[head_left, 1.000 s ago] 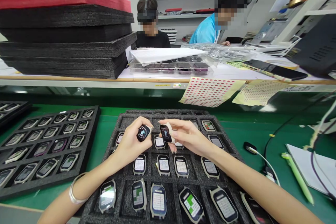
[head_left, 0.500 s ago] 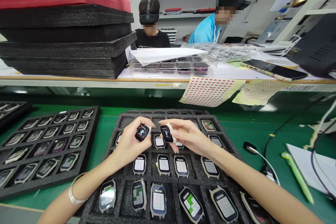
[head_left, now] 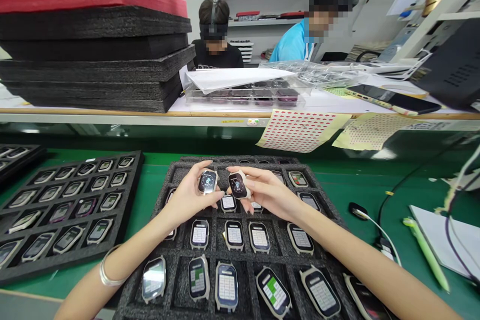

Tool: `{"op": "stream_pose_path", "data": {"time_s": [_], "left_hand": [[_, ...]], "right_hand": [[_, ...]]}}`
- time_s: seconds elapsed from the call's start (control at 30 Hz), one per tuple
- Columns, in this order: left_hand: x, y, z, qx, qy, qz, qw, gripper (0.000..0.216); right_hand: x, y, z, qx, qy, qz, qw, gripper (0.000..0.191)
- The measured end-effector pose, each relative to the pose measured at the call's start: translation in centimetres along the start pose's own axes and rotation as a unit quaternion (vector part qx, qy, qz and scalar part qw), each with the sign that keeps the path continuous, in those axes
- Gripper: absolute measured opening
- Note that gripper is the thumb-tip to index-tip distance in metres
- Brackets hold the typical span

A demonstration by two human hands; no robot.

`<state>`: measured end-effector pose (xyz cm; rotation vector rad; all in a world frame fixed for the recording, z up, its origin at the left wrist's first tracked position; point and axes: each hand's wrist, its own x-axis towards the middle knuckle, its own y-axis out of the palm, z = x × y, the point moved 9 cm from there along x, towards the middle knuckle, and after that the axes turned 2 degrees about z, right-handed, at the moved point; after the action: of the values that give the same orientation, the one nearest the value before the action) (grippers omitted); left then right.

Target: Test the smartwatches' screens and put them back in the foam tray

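Observation:
My left hand grips a smartwatch body without a strap, its lit screen turned up toward me. Close beside it, my right hand pinches a second strapless smartwatch with a pale case and a dark, lit screen. Both are held above a black foam tray. In the tray's compartments lie several more smartwatches, such as one showing a white grid and one with green blocks on its screen. My hands hide part of the tray's upper rows.
Another foam tray of watches lies on the green bench at left. Stacked black foam stands on the shelf above. A phone, hanging sticker sheets, cables and a green pen are at right. Two people work beyond the shelf.
My left hand has turned its watch so the screen faces me more fully, with its thumb now extended below. The right hand's watch has tilted slightly.

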<state>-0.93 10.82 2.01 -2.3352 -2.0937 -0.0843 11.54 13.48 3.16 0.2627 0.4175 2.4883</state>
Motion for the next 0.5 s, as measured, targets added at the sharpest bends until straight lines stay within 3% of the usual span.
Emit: {"op": "stream_pose_path", "data": {"time_s": [0.13,0.4,0.5], "left_hand": [[0.2,0.4,0.25,-0.07,-0.026,0.019,0.997,0.068],[0.2,0.28,-0.06,-0.082,0.0,0.031,0.996,0.048],[0.1,0.5,0.1,-0.095,-0.006,0.044,0.994,0.056]], "right_hand": [[0.13,-0.09,-0.04,0.011,0.005,0.003,1.0,0.042],[-0.11,-0.51,0.1,-0.028,-0.01,-0.026,0.999,0.046],[-0.29,-0.5,0.13,-0.057,-0.018,-0.035,0.998,0.046]]}}
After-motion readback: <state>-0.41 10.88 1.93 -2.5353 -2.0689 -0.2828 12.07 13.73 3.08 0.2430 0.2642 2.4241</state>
